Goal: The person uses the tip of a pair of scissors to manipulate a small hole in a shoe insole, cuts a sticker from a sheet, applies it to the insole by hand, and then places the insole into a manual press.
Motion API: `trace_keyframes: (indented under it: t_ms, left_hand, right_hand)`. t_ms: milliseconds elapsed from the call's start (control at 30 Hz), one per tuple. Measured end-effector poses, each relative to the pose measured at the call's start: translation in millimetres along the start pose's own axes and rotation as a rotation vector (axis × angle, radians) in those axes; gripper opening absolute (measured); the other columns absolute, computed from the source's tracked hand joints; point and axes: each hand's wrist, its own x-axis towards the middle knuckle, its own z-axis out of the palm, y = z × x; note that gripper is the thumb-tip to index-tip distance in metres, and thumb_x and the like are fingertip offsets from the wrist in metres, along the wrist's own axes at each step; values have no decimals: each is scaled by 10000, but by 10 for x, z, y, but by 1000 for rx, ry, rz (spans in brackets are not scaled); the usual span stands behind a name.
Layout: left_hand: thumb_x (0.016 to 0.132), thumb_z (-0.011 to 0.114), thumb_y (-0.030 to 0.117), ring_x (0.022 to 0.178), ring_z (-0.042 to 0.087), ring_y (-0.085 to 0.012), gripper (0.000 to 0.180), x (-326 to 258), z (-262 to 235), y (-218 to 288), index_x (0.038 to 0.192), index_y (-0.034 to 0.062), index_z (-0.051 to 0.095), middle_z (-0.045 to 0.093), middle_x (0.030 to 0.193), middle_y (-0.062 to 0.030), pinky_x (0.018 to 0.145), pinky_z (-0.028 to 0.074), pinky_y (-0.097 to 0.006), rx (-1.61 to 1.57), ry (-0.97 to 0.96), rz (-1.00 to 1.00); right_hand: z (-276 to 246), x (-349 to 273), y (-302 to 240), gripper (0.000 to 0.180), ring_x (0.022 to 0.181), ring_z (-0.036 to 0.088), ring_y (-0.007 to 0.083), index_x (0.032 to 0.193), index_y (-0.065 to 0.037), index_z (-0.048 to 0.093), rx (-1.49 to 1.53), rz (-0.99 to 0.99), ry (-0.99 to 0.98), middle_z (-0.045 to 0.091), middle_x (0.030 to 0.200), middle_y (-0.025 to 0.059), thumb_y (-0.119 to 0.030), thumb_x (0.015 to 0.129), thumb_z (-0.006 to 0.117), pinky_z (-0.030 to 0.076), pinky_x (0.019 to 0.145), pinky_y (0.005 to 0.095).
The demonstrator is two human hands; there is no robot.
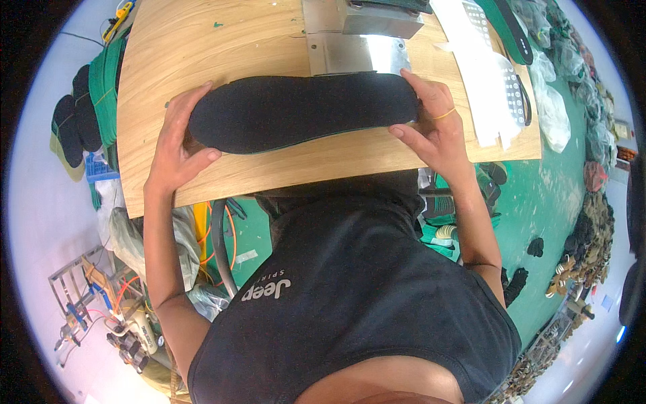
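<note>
- Step in hand: a black insole is being held lengthwise by its two ends, sole face flat to view, and this looks like a handling or lining-up step.
- Grip: the left hand grasps the insole's left end, fingers on the far edge and thumb on the near one; the right hand grasps the right end the same way, with a yellow ring on one finger.
- Place: the insole is over the near part of the wooden bench, its far edge right at a metal plate — whether it rests on the wood or is lifted, I cannot tell.
- Next move: from this hold, I judge it calls for both hands working together, with even pressure so the thin piece does not bow.
- Writing: the dark shirt has pale lettering on the chest, upside down in this view. White paper at the bench's right side lies by sheets with rows of small printed marks — too small to make out. A green insole near them bears tiny pale marks.
</note>
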Motion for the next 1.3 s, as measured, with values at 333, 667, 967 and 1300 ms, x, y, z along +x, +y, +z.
trace_keyframes:
  t_ms: [333,667,967,1300]
  left_hand:
    - [516,864,223,1206,474,-319,1018,-1,-13,147,1414,108,398,501,1300,-146,1054,359,-409,-94,-16,-196]
    - [483,872,183,1174,498,-305,1025,60,15,122,1402,134,420,543,1241,-133,1028,382,-402,9,17,-182]
    - [542,833,417,1187,490,-323,958,40,-36,37,1336,31,461,521,1286,-163,1024,363,-398,-76,-15,-33]
    - [610,762,522,1179,484,-351,888,41,-21,-50,1289,13,499,529,1263,-186,1013,351,-431,-14,-22,15]
  right_hand:
    - [6,-74,54,775,1008,531,315,1322,-44,468,85,102,-11,544,1080,172,-121,641,831,454,884,371]
    - [-26,69,71,739,958,550,328,1318,-33,461,-27,32,-110,534,1050,179,-102,669,809,475,808,387]
    - [-50,25,29,781,946,550,317,1316,-23,461,7,62,-92,530,1058,179,-222,659,834,468,810,372]
    - [-20,40,84,716,935,535,285,1305,-52,498,83,-7,-38,546,1067,149,-199,682,817,457,799,345]
